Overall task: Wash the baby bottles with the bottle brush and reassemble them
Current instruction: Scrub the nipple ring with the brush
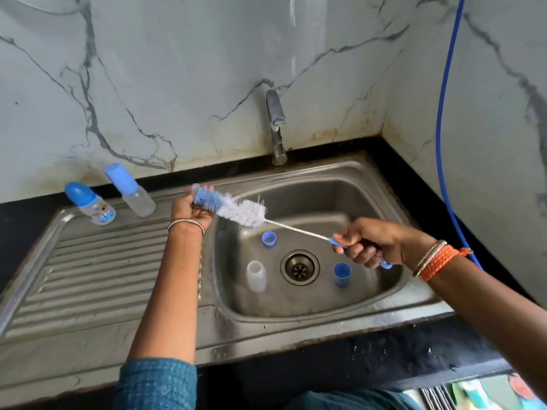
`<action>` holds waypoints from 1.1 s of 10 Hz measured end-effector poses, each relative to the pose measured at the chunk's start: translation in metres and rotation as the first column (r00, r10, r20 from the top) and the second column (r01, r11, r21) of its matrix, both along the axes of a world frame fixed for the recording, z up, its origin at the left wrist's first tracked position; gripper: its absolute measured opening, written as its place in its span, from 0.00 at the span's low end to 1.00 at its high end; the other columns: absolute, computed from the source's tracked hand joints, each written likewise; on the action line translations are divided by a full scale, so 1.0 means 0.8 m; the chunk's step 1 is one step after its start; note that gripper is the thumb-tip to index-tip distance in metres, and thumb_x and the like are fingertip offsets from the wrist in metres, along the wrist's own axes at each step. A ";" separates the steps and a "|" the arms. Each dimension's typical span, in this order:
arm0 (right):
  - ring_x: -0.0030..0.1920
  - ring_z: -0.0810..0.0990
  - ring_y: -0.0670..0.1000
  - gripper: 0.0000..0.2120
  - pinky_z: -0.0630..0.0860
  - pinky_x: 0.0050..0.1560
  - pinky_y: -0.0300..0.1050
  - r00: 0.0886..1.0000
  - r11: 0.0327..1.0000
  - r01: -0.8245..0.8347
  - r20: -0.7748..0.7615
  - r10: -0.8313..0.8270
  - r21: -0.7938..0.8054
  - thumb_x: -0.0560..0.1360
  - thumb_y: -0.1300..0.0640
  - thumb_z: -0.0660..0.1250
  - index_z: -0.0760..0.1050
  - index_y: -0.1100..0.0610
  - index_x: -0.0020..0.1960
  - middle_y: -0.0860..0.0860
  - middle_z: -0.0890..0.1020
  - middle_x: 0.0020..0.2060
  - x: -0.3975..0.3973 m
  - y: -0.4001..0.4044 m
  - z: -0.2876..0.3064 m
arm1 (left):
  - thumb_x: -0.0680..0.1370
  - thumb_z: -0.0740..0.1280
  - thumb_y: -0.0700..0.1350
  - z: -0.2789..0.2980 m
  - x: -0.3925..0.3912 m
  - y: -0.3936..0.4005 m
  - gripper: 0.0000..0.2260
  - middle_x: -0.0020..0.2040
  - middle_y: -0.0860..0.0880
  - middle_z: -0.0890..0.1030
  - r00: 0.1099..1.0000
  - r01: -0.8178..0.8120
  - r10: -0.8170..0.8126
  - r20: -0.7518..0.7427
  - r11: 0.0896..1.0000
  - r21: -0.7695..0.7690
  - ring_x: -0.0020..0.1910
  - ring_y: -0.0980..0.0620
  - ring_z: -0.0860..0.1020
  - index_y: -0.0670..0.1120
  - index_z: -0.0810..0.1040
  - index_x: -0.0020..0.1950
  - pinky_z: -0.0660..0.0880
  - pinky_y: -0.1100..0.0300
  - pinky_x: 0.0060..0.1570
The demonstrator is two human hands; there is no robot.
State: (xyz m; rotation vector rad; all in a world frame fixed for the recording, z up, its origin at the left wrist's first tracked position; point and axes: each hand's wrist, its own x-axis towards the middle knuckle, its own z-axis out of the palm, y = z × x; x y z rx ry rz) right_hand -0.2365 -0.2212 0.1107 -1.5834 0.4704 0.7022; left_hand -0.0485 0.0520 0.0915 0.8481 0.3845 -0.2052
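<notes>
Steel sink [381, 184] holds bottle [257, 276], ring [269, 238], cap [342, 274]; our right hand [370, 242] grips the brush [236, 210] handle, left hand [189, 210] curls round its bristles.

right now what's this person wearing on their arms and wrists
The left arm has a teal checked sleeve near the elbow and a thin metal bangle at the wrist. The right wrist carries an orange braided thread band beside a beaded bracelet; no sleeve shows there.

Two capped baby bottles [111, 199] stand on the steel drainboard [88, 276] beside the sink basin [370, 202].
</notes>
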 end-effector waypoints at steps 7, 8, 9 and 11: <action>0.18 0.56 0.41 0.13 0.53 0.17 0.32 1.000 0.984 0.010 0.010 -0.012 0.177 0.78 0.59 0.56 0.71 0.59 0.37 0.47 0.62 0.22 -0.021 -0.002 0.026 | 0.60 0.78 0.38 0.005 0.002 0.029 0.12 0.48 0.45 0.85 0.962 0.229 -0.178 0.208 0.939 -0.256 0.60 0.49 0.77 0.42 0.84 0.42 0.73 0.53 0.60; 0.20 0.63 0.44 0.14 0.60 0.20 0.35 0.981 0.991 -0.030 0.188 0.054 -0.127 0.81 0.55 0.56 0.74 0.58 0.41 0.47 0.68 0.25 -0.022 -0.002 0.029 | 0.68 0.69 0.40 0.013 0.003 0.032 0.05 0.46 0.46 0.85 0.970 0.176 -0.132 0.203 0.960 -0.218 0.54 0.51 0.80 0.43 0.84 0.38 0.70 0.54 0.64; 0.34 0.79 0.52 0.09 0.74 0.31 0.43 0.721 0.329 0.322 0.455 0.523 -0.888 0.77 0.47 0.66 0.77 0.53 0.48 0.48 0.78 0.35 -0.027 0.000 0.036 | 0.76 0.63 0.41 0.016 0.005 0.027 0.07 0.41 0.49 0.85 0.981 0.101 -0.086 0.176 0.992 -0.079 0.43 0.53 0.83 0.45 0.80 0.42 0.73 0.58 0.58; 0.27 0.74 0.53 0.06 0.67 0.27 0.40 0.711 0.594 0.358 0.623 0.326 -0.721 0.73 0.58 0.68 0.81 0.56 0.39 0.50 0.77 0.27 -0.019 0.002 0.037 | 0.80 0.59 0.44 0.011 -0.003 0.021 0.09 0.46 0.45 0.84 0.985 0.125 -0.109 0.134 0.985 -0.117 0.45 0.51 0.82 0.41 0.77 0.53 0.77 0.54 0.53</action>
